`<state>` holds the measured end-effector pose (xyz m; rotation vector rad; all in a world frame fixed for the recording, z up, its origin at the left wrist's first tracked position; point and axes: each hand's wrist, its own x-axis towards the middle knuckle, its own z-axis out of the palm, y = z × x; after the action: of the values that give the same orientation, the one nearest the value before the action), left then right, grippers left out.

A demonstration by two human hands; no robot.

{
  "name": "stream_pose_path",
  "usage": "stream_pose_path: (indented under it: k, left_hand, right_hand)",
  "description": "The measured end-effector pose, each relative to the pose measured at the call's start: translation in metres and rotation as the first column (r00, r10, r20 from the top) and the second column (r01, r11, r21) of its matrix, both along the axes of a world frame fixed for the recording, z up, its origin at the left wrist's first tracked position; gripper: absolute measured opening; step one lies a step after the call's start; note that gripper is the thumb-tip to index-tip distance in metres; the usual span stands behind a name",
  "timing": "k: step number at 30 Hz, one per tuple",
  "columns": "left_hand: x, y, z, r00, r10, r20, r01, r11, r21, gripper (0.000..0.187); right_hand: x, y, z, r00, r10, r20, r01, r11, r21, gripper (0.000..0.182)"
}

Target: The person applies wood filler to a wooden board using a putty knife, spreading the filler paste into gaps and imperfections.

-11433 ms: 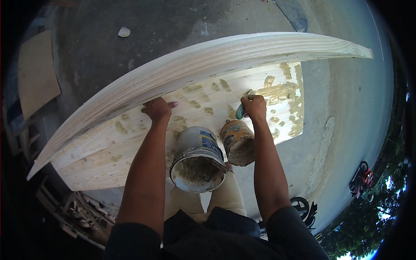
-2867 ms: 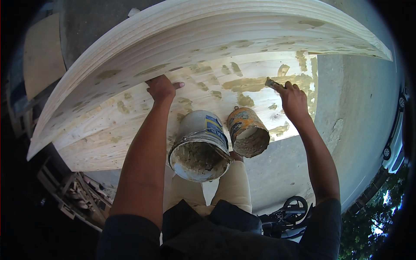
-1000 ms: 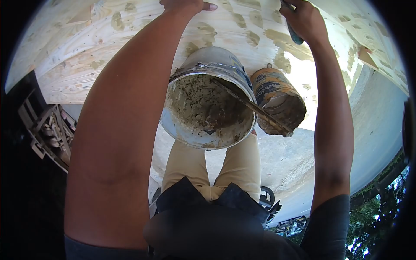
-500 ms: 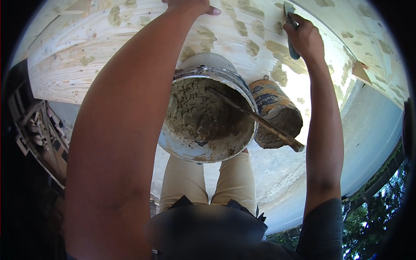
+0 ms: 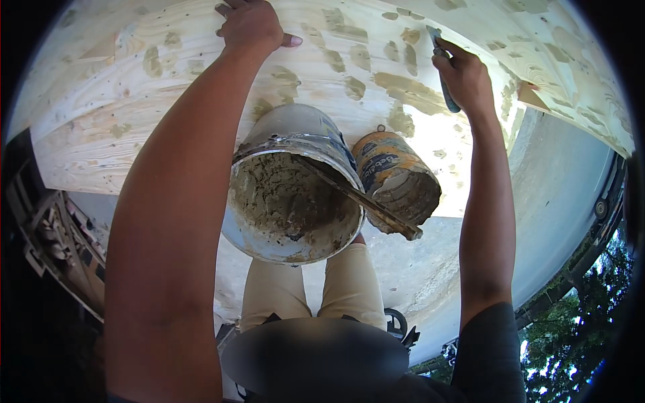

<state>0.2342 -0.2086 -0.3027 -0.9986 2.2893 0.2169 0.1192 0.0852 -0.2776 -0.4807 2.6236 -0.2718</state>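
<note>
My left hand (image 5: 252,28) rests on a pale plywood board (image 5: 84,144), fingers apart and thumb stretched out to the side. Farther right, my right hand (image 5: 465,79) is wrapped round the handle of a putty knife (image 5: 449,97). The knife's blade points away from me, at the board's surface near a brownish filler patch (image 5: 410,36). Between my arms a white bucket (image 5: 295,124) lies tilted with its mouth toward me, holding thick grey-brown filler (image 5: 279,191). A wooden stick (image 5: 379,213) leans out over its rim.
Beside the bucket a worn orange can (image 5: 390,158) with a ragged mouth leans toward me. More patched plywood (image 5: 564,64) rises at the right, with a small wood wedge (image 5: 532,96) at the join. Scrap wood (image 5: 67,225) is piled at the left. Concrete ground (image 5: 423,269) lies below.
The camera view has shifted, so the board and bucket appear farther left and lower. The putty knife has moved right across the board. My left hand stays on the board, now more fully visible.
</note>
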Motion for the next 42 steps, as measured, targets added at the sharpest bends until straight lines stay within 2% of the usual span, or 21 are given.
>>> stream_pose_path:
  k: [1, 3, 5, 7, 11, 15, 19, 21, 22, 25, 27, 29, 30, 33, 34, 35, 37, 39, 41, 42]
  left_hand:
    - [0.004, -0.003, -0.008, 1.0, 0.0, -0.005, 0.0, 1.0, 0.002, 0.139]
    - [0.011, -0.009, -0.022, 0.977, -0.161, -0.143, 0.147, 0.984, -0.103, 0.125]
    - [0.011, -0.009, -0.025, 0.976, -0.166, -0.14, 0.15, 0.982, -0.117, 0.124]
    - [0.011, -0.009, -0.026, 0.975, -0.174, -0.135, 0.157, 0.979, -0.132, 0.124]
    - [0.011, -0.009, -0.027, 0.976, -0.176, -0.126, 0.158, 0.978, -0.138, 0.124]
    - [0.011, -0.011, -0.028, 0.976, -0.177, -0.127, 0.16, 0.978, -0.134, 0.125]
    - [0.011, -0.011, -0.029, 0.976, -0.182, -0.121, 0.165, 0.976, -0.14, 0.125]
    - [0.011, -0.011, -0.029, 0.973, -0.197, -0.123, 0.176, 0.97, -0.166, 0.124]
    - [0.011, -0.012, -0.031, 0.973, -0.198, -0.122, 0.177, 0.97, -0.164, 0.124]
    - [0.01, -0.013, -0.029, 0.974, -0.196, -0.115, 0.18, 0.974, -0.135, 0.123]
    - [0.012, -0.012, -0.027, 0.97, -0.192, -0.149, 0.173, 0.976, -0.134, 0.124]
    - [0.011, -0.012, -0.028, 0.972, -0.188, -0.142, 0.169, 0.976, -0.138, 0.124]
    - [0.011, -0.012, -0.029, 0.974, -0.185, -0.132, 0.166, 0.976, -0.142, 0.124]
    - [0.013, -0.012, -0.032, 0.965, -0.222, -0.141, 0.193, 0.962, -0.195, 0.122]
    - [0.013, -0.011, -0.033, 0.964, -0.225, -0.145, 0.195, 0.962, -0.193, 0.122]
    - [0.011, -0.01, -0.033, 0.97, -0.192, -0.148, 0.163, 0.968, -0.19, 0.122]
    - [0.012, -0.008, -0.032, 0.975, -0.161, -0.152, 0.132, 0.974, -0.185, 0.121]
    - [0.013, -0.009, -0.032, 0.971, -0.158, -0.182, 0.127, 0.977, -0.173, 0.121]
    - [0.011, -0.009, -0.031, 0.972, -0.16, -0.174, 0.129, 0.976, -0.178, 0.121]
    - [0.011, -0.009, -0.031, 0.973, -0.161, -0.166, 0.13, 0.975, -0.179, 0.121]
  right_hand:
    - [0.003, 0.012, 0.005, 0.998, -0.058, 0.017, 0.058, 0.998, -0.024, 0.05]
    - [-0.003, 0.05, -0.01, 0.992, -0.119, -0.035, 0.118, 0.993, -0.032, 0.051]
    - [-0.01, 0.065, -0.012, 0.988, -0.149, -0.039, 0.15, 0.989, 0.016, 0.053]
    - [-0.019, 0.069, -0.019, 0.983, -0.158, -0.097, 0.148, 0.984, -0.1, 0.053]
    - [-0.019, 0.064, -0.024, 0.997, -0.046, -0.055, 0.053, 0.988, 0.147, 0.054]
    - [-0.029, 0.066, -0.004, 0.999, -0.055, 0.002, 0.054, 0.986, 0.159, 0.052]
    - [-0.038, 0.065, -0.011, 0.985, -0.166, -0.041, 0.167, 0.986, 0.025, 0.053]
    - [-0.029, 0.068, -0.026, 0.997, -0.045, -0.055, 0.046, 0.999, 0.011, 0.052]
    - [-0.024, 0.062, -0.02, 0.999, -0.027, -0.023, 0.028, 0.997, 0.076, 0.051]
    - [-0.026, 0.062, -0.001, 0.998, -0.035, 0.056, 0.032, 0.998, 0.057, 0.05]
    - [-0.033, 0.069, -0.001, 0.997, -0.054, 0.048, 0.051, 0.997, 0.058, 0.048]
    - [-0.04, 0.08, -0.007, 0.984, -0.158, -0.084, 0.159, 0.987, 0.014, 0.048]
    - [-0.048, 0.089, -0.017, 0.981, -0.184, -0.059, 0.185, 0.983, 0.002, 0.05]
    - [-0.035, 0.096, -0.035, 0.988, -0.128, -0.09, 0.129, 0.992, 0.002, 0.052]
    - [-0.032, 0.093, -0.026, 0.994, -0.09, -0.067, 0.095, 0.992, 0.079, 0.052]
    - [-0.035, 0.092, -0.018, 0.993, -0.092, -0.074, 0.097, 0.992, 0.078, 0.052]
    - [-0.039, 0.092, -0.005, 0.993, -0.114, 0.041, 0.11, 0.99, 0.088, 0.053]
    - [-0.052, 0.095, -0.007, 0.991, -0.131, 0.029, 0.129, 0.989, 0.073, 0.052]
    - [-0.058, 0.095, -0.015, 0.977, -0.196, -0.085, 0.195, 0.98, -0.028, 0.05]
    - [-0.057, 0.095, -0.021, 0.978, -0.183, -0.103, 0.184, 0.983, -0.005, 0.049]
